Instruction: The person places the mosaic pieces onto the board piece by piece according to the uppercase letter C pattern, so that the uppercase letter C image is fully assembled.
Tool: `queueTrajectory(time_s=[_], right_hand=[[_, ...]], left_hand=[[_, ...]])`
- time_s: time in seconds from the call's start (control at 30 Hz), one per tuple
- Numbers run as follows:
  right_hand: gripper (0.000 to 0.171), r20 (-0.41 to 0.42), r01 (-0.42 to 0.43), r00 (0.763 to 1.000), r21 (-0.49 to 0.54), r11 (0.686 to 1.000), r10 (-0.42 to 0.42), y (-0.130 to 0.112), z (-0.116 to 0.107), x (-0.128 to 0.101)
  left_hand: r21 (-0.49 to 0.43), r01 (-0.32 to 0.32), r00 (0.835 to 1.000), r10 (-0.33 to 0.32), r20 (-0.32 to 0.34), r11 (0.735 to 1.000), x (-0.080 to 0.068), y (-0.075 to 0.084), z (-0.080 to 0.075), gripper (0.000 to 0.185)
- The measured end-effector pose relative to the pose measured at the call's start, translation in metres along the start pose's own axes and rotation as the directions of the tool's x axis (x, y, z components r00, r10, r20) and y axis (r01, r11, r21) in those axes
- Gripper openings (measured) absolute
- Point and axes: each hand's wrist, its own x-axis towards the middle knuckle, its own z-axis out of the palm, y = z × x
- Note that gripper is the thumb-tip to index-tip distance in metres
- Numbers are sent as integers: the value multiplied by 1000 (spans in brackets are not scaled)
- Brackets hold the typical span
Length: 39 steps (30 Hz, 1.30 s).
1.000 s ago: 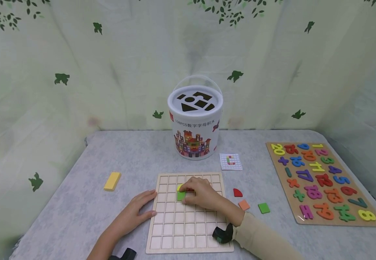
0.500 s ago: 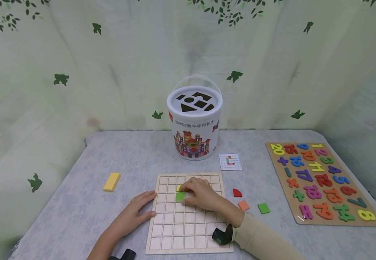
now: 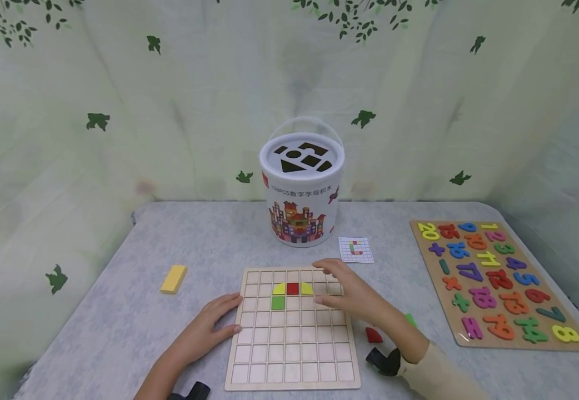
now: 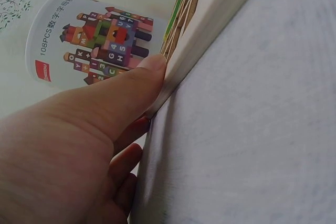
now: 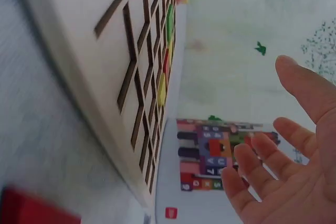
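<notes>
At the near middle of a grey table (image 3: pixel 119 328) lies a gridded wooden board (image 3: pixel 293 335). Set in its second row from the far edge, side by side, are a left yellow tile (image 3: pixel 279 289), a red tile (image 3: pixel 293 288) and a right yellow tile (image 3: pixel 307 288); a green tile (image 3: pixel 278 302) sits directly below the left yellow one.

The left hand (image 3: pixel 211 319) reaches up from the bottom edge, thumb and index finger apart, their tips touching the board's left side. Its wrist view shows the thumb against the rim, the other fingers partly hidden beneath.

The right hand (image 3: pixel 344 289) hovers over the board's far right part, holding nothing, thumb and fingers spread wide. Its forearm, in a beige sleeve (image 3: pixel 442 369), slants in from the lower right and covers most of a loose green tile (image 3: pixel 410 320). Beside the arm lies a red quarter-round (image 3: pixel 373 335); a red shape in the right wrist view is blurred and cut off.

Beyond the board stand a bucket (image 3: pixel 302 194) and, flat beside it, a card (image 3: pixel 356 250) whose small pattern is hard to read. A yellow block (image 3: pixel 173 279) lies at left, a number puzzle (image 3: pixel 499 283) at right.
</notes>
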Motion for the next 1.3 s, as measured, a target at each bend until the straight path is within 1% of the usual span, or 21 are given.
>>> queueTrajectory(time_s=[0.23,0.5,0.63,0.73,0.83,0.93,1.0,1.13,1.17,1.23,1.3], right_hand=[[64,-96,-70,994,-122,990,58,18,-28,-42],[65,-129,-157,983,-229,961,130,46,-39,-86],[67,-127,-266,963,-269,926,240,53,-43,-101],[66,-93,-334,943,-273,902,320,55,-48,-108],[64,-53,-366,930,-250,896,365,56,-51,-112],[58,-19,-361,930,-231,904,367,57,-53,-115],[52,-6,-375,923,-227,899,384,56,-52,-114],[37,16,-373,921,-262,890,390,54,-50,-113],[34,13,-380,917,-274,884,398,53,-50,-112],[28,14,-366,921,-304,879,388,52,-49,-112],[24,4,-375,918,-323,869,398,51,-48,-111]], left_hand=[[5,-12,1000,12,1,1000,1,1,0,64],[-16,-26,1000,26,-7,1000,1,0,1,63],[-25,-38,999,38,-9,999,1,-1,2,63],[-25,-47,999,47,-10,999,1,-2,2,63],[-28,-48,999,47,-8,998,0,-2,1,63],[-32,-43,999,42,-4,999,0,-2,1,63],[-34,-40,999,40,-3,999,0,-2,1,63],[-37,-35,999,34,-2,999,0,-1,1,64],[-37,-33,999,33,-1,999,0,-1,1,64],[-36,-30,1000,30,-1,999,0,-1,1,64],[-37,-29,1000,29,0,999,0,-1,1,63]])
